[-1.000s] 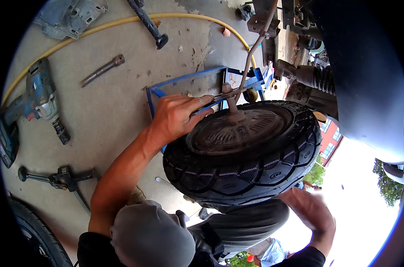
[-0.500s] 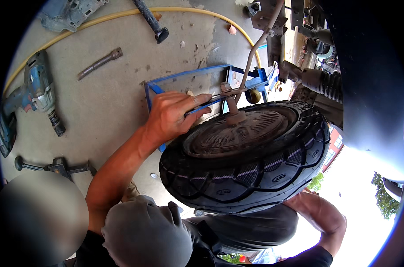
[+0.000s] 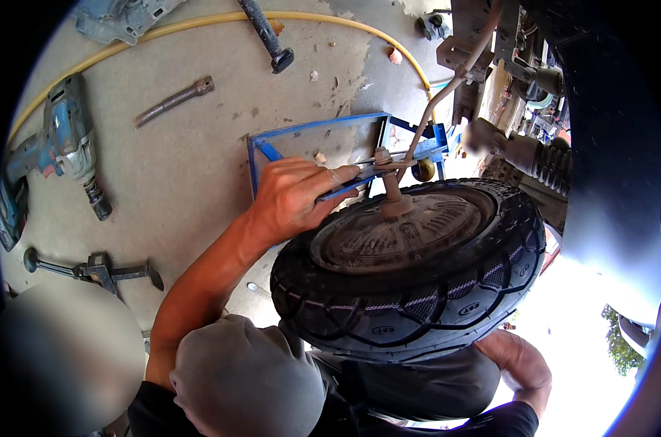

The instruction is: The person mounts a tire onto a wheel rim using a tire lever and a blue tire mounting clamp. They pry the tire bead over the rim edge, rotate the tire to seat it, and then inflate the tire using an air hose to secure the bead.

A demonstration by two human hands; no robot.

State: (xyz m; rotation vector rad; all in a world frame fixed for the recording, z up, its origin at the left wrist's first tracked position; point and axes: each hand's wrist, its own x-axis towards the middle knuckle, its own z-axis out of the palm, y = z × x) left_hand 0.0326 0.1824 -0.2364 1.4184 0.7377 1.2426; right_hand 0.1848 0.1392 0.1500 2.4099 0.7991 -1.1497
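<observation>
A wheel with a black treaded tyre (image 3: 411,309) is held tilted in front of me, its dusty brown hub (image 3: 411,237) facing up. From the hub rises an axle (image 3: 392,186) with a nut at its end, and a cable (image 3: 443,95) runs from there toward the vehicle. My left hand (image 3: 298,193) is closed around a blue metal bar (image 3: 338,191) that reaches to the axle. Behind the tyre's lower right side, my right hand (image 3: 492,348) is mostly hidden; its fingers do not show.
A blue metal frame (image 3: 323,125) stands beyond the wheel. A spring shock absorber (image 3: 549,164) juts from the vehicle at right. On the floor lie an impact wrench (image 3: 72,138), a socket bar (image 3: 174,102), a black-headed tool (image 3: 268,40), a jointed black tool (image 3: 97,271) and a yellow hose (image 3: 316,16).
The wheel, both arms and the surroundings have shifted slightly right and down in the picture. My left hand keeps its grip on the blue bar.
</observation>
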